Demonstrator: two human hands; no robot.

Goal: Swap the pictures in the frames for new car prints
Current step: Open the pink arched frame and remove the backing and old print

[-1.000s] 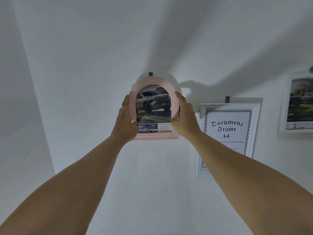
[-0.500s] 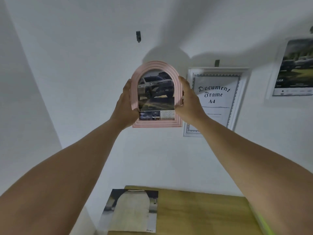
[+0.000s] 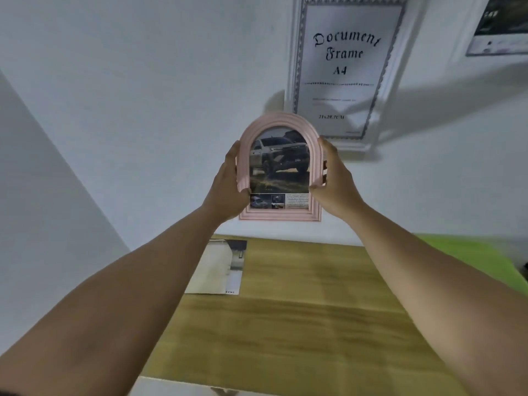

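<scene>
**Q:** Frame location and grip?

**A:** The pink arched frame (image 3: pixel 280 170) is upright before the wall (image 3: pixel 143 81), above the table's (image 3: pixel 300 310) far edge. My left hand (image 3: pixel 228 181) clasps its left rail, my right hand (image 3: pixel 334 181) its right rail; both arms extended.

**Q:** Handling?

**A:** Probably light and rigid, glazing possibly fragile. Hold the rails, never the face.
</scene>
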